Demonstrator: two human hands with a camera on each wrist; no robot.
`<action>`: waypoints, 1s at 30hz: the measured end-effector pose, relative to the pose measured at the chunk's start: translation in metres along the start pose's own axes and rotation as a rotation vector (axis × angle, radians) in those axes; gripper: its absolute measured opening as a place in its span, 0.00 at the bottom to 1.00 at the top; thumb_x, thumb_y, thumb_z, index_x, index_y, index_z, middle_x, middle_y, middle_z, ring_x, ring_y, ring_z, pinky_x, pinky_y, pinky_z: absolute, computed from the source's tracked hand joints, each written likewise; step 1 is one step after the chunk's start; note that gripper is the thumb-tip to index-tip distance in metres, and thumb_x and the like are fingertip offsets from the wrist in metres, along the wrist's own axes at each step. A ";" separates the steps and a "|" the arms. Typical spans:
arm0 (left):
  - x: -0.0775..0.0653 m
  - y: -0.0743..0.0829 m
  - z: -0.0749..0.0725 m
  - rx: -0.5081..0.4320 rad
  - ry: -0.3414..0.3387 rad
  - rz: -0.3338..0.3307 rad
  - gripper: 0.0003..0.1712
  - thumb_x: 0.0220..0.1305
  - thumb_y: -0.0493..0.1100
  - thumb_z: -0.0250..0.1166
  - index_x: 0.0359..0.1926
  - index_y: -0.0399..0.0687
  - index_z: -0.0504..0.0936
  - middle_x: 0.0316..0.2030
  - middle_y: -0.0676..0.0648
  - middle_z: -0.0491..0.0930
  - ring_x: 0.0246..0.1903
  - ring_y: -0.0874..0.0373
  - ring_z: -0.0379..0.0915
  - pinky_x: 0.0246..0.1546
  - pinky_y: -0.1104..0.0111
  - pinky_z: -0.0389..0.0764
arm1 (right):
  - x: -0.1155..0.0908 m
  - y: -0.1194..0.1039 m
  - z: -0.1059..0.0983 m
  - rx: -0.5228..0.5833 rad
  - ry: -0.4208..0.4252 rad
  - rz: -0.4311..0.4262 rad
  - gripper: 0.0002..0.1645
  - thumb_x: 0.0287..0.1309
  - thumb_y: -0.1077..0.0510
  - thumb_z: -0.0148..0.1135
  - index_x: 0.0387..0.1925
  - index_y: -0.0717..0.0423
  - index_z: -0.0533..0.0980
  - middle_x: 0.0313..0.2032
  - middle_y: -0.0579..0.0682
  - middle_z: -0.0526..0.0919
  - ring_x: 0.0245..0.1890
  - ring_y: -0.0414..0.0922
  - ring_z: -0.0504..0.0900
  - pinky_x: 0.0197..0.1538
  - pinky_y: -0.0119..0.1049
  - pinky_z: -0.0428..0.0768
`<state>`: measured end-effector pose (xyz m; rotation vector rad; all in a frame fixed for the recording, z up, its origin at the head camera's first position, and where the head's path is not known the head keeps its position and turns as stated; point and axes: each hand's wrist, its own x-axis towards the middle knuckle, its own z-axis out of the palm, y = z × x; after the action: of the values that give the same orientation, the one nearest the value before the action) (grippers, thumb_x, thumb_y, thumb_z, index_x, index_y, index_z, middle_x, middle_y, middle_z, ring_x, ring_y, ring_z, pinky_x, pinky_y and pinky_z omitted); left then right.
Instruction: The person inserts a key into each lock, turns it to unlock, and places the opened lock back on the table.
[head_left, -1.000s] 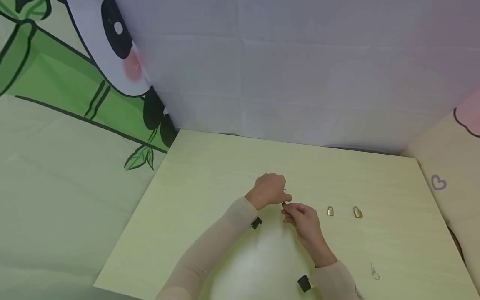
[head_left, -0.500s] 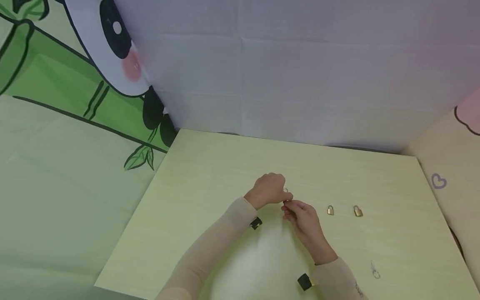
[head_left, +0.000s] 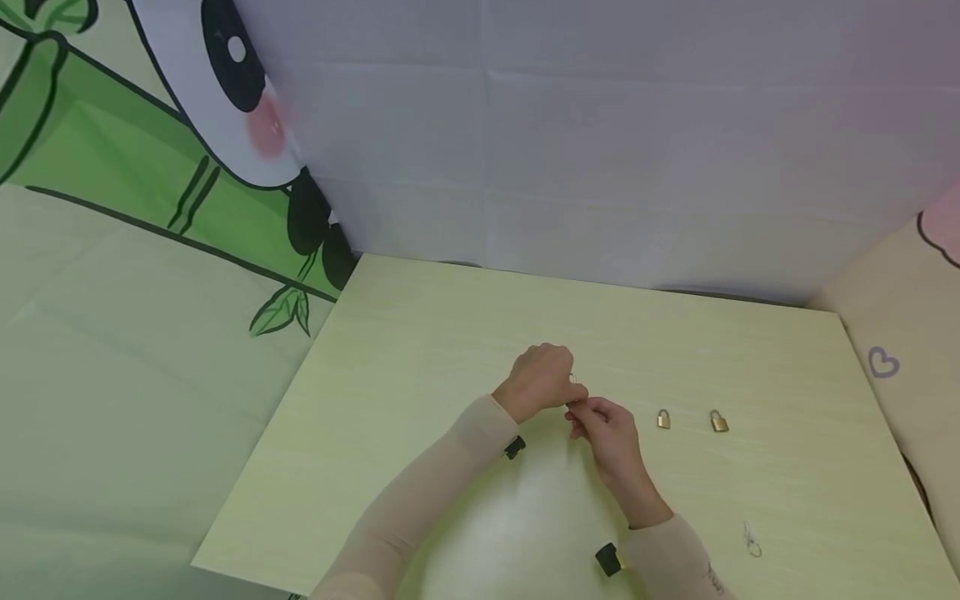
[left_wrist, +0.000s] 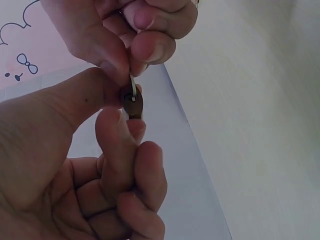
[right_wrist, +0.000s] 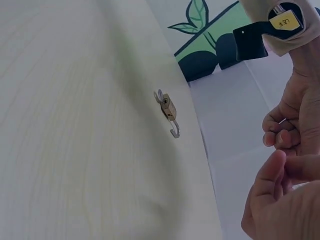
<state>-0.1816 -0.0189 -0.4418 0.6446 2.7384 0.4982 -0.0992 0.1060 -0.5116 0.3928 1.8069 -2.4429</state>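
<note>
Printed cloth surrounds the scene: a pale lilac-grey backdrop [head_left: 600,150] at the far side, a pale green cloth [head_left: 112,350] on the left with a panda face and green bamboo stalk, and a cream panel on the right with a purple heart [head_left: 883,362]. Below them lies the bench [head_left: 420,325], pale yellow and lightly grained. Two arms in beige sleeves [head_left: 442,467] reach in from the near side, and the hands meet over the middle of the bench. On the left, the left hand [head_left: 536,379] holds a small padlock [left_wrist: 133,108] between thumb and fingers, its other fingers curled. To its right and slightly nearer, the right hand [head_left: 611,442] pinches a thin silver key [left_wrist: 133,86]. By each wrist sits a black camera mount [head_left: 608,559]. Of the things on the bench, a tilted brass padlock [head_left: 720,422] lies farthest right, and a slightly smaller brass one [head_left: 663,420] lies between it and the hands. An opened padlock [right_wrist: 168,107] rests on the bench in the right wrist view, with silver loops at the end opposite its shackle. A small silver ring [head_left: 753,546] lies near right. Smallest is the pinched key, its tip meeting the held padlock's face; its depth cannot be told.
</note>
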 end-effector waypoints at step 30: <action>-0.005 0.002 -0.004 -0.009 0.015 0.014 0.25 0.58 0.46 0.66 0.14 0.52 0.60 0.11 0.57 0.50 0.11 0.66 0.45 0.14 0.75 0.50 | -0.001 -0.006 0.001 0.062 -0.087 0.067 0.10 0.68 0.66 0.60 0.34 0.72 0.81 0.29 0.55 0.83 0.27 0.43 0.77 0.32 0.30 0.77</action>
<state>-0.1781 -0.0203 -0.4368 0.6606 2.7457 0.5205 -0.0994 0.1066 -0.5053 0.3407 1.6602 -2.4357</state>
